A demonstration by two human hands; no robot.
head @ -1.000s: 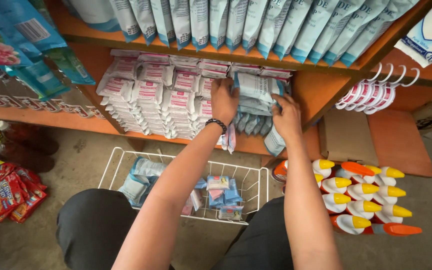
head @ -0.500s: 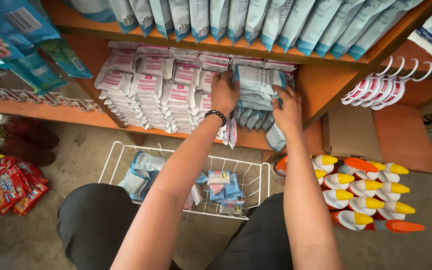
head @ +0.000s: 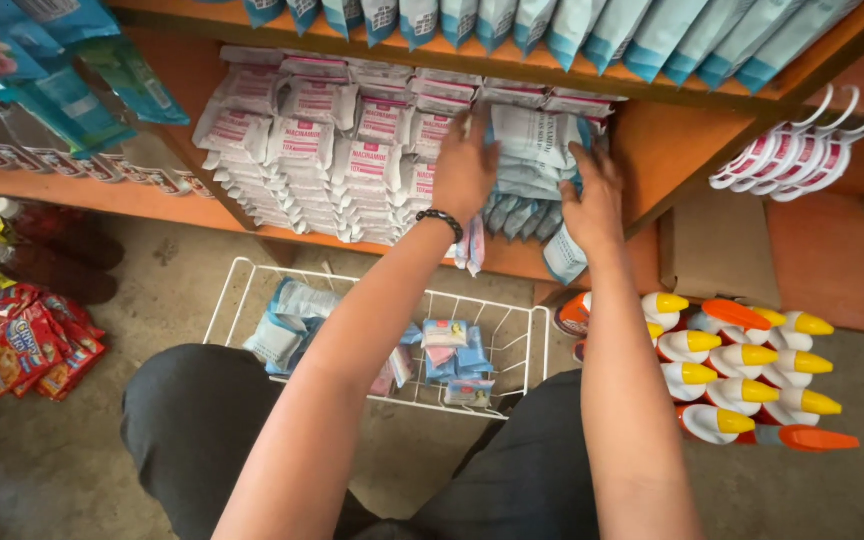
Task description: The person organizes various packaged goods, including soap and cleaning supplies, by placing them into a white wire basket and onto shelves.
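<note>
Packets: we see a stack of grey-blue packets [head: 537,150] on the orange shelf [head: 712,150], at its right end, just beside the rows of white-and-pink packs [head: 352,160].
Left hand: our left hand [head: 464,170] lies flat on the left side of the grey-blue stack, fingers spread and pointing up into the shelf; a dark bead bracelet [head: 442,222] sits on the wrist.
Right hand: our right hand [head: 592,200] presses the right side of the same stack, fingers half curled on the packets; we cannot tell if it grips one.
Arms: both forearms rise nearly straight from below the shelf, close together, over our dark trousers.
Edges: the shelf's wooden side wall stands just right of the right hand, so little room is there; the board above is close over the stack.
Open room: below the shelf front stands a white wire basket [head: 242,300] with small packets, and right of it white bottles with yellow caps [head: 742,365].
</note>
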